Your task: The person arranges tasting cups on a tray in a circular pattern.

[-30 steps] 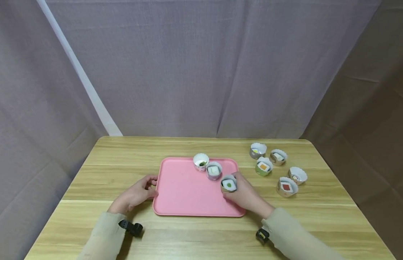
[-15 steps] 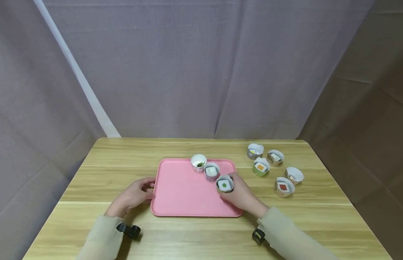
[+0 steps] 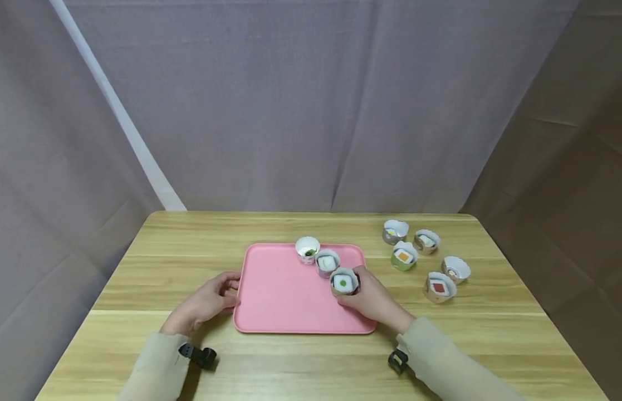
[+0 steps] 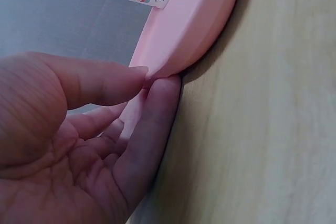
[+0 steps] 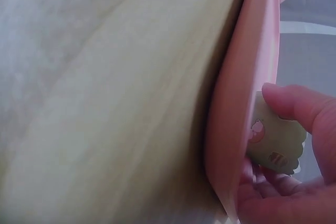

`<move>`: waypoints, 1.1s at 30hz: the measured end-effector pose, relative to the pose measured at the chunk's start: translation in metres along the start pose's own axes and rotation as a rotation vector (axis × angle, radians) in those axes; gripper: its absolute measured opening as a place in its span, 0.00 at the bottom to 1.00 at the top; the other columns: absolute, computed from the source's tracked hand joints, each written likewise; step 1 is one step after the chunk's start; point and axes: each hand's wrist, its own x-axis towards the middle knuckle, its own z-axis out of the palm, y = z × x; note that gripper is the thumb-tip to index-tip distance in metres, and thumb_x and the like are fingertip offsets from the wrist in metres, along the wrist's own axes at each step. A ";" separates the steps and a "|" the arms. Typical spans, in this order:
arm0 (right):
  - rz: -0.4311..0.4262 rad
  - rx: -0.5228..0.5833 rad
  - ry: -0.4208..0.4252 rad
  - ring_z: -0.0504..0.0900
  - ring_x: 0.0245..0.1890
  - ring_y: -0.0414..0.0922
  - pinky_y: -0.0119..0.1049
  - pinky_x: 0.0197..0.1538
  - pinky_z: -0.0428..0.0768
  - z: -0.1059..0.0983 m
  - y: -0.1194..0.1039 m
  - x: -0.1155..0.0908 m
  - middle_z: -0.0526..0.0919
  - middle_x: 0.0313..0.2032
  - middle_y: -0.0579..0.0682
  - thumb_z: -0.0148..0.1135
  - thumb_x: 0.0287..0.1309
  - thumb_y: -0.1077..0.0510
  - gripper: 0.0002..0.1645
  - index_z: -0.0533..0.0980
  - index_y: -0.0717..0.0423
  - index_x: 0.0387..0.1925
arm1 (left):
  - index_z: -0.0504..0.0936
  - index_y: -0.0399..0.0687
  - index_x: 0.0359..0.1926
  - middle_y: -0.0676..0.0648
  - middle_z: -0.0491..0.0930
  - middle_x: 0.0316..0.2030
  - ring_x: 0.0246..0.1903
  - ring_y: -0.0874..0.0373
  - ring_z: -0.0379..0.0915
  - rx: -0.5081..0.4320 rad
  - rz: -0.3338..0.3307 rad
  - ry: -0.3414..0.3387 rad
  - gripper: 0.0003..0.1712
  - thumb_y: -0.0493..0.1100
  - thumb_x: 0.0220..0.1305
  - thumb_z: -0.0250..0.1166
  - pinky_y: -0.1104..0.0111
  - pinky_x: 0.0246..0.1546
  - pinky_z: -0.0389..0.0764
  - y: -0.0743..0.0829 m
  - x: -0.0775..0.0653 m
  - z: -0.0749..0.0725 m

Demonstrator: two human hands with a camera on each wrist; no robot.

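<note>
A pink tray [image 3: 285, 301] lies on the wooden table. My left hand [image 3: 210, 301] is at its left edge; in the left wrist view the thumb [image 4: 105, 82] and index finger pinch the rim. Over the tray's right part, my right hand [image 3: 373, 301] grips a green paper baking cup [image 5: 275, 135] between thumb and fingers. Inside that cup sits a white square piece [image 3: 343, 283] with a green dot. Just behind it stands a purplish paper cup [image 3: 327, 273] with a white piece, beside a white paper cup [image 3: 307, 257] with something dark green in it.
Several more paper cups stand on the table at the right. Among them are a green cup [image 3: 403, 263] with an orange-marked piece, a tan cup [image 3: 436, 296] with a red-marked piece and a grey cup [image 3: 393, 238]. A grey curtain [image 3: 270, 111] hangs behind the table.
My right hand has shifted the green cup slightly left, closer to the purplish cup. The left hand stays at the tray's edge. The head view has moved a little.
</note>
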 end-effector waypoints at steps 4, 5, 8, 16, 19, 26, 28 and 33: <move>0.001 0.004 -0.014 0.77 0.46 0.48 0.47 0.52 0.76 0.000 0.000 -0.001 0.77 0.44 0.53 0.78 0.43 0.57 0.35 0.69 0.63 0.50 | 0.61 0.34 0.67 0.36 0.68 0.51 0.44 0.49 0.70 -0.012 0.019 -0.024 0.33 0.26 0.61 0.58 0.61 0.40 0.81 -0.001 0.000 0.000; 0.002 0.007 -0.016 0.76 0.46 0.48 0.47 0.51 0.76 0.000 -0.001 -0.001 0.77 0.44 0.53 0.78 0.43 0.57 0.35 0.69 0.63 0.51 | 0.61 0.34 0.67 0.36 0.68 0.52 0.44 0.49 0.69 -0.013 0.022 -0.029 0.33 0.26 0.61 0.58 0.61 0.40 0.81 -0.002 0.000 -0.001; 0.007 0.031 -0.018 0.76 0.45 0.47 0.46 0.51 0.76 0.001 -0.001 -0.001 0.77 0.44 0.52 0.78 0.43 0.58 0.35 0.70 0.63 0.50 | 0.61 0.34 0.67 0.36 0.68 0.52 0.44 0.49 0.69 -0.017 0.030 -0.035 0.33 0.26 0.62 0.58 0.61 0.40 0.80 -0.003 0.000 -0.001; -0.001 0.044 -0.028 0.76 0.43 0.45 0.44 0.48 0.76 0.002 -0.004 -0.002 0.77 0.43 0.51 0.78 0.43 0.57 0.34 0.70 0.62 0.50 | 0.62 0.35 0.67 0.37 0.68 0.51 0.42 0.50 0.68 -0.014 0.019 -0.017 0.32 0.25 0.62 0.58 0.63 0.39 0.80 -0.003 0.000 0.000; -0.008 0.035 -0.022 0.76 0.43 0.46 0.45 0.48 0.76 0.002 -0.005 -0.001 0.77 0.43 0.52 0.78 0.42 0.57 0.34 0.70 0.63 0.49 | 0.62 0.36 0.67 0.37 0.68 0.51 0.42 0.51 0.68 -0.012 0.013 -0.008 0.33 0.25 0.61 0.58 0.64 0.39 0.80 -0.002 0.000 0.001; -0.021 0.024 -0.038 0.76 0.46 0.48 0.47 0.53 0.75 0.003 -0.005 0.000 0.77 0.44 0.53 0.77 0.44 0.56 0.35 0.69 0.64 0.51 | 0.63 0.37 0.67 0.38 0.69 0.50 0.41 0.52 0.68 -0.014 0.002 0.007 0.33 0.25 0.61 0.58 0.64 0.39 0.80 -0.004 0.001 0.000; -0.023 0.030 -0.055 0.76 0.46 0.47 0.46 0.52 0.76 0.000 -0.005 0.000 0.77 0.44 0.53 0.78 0.43 0.54 0.38 0.69 0.64 0.53 | 0.63 0.37 0.67 0.38 0.69 0.50 0.42 0.51 0.68 -0.019 -0.004 0.011 0.33 0.25 0.61 0.58 0.64 0.39 0.80 -0.005 0.001 0.001; -0.009 0.097 -0.112 0.77 0.42 0.47 0.41 0.43 0.79 -0.014 -0.004 -0.002 0.77 0.42 0.53 0.78 0.42 0.51 0.45 0.65 0.62 0.58 | 0.64 0.37 0.66 0.39 0.69 0.51 0.42 0.51 0.69 -0.023 -0.007 0.016 0.32 0.25 0.61 0.58 0.62 0.40 0.80 -0.005 0.000 0.001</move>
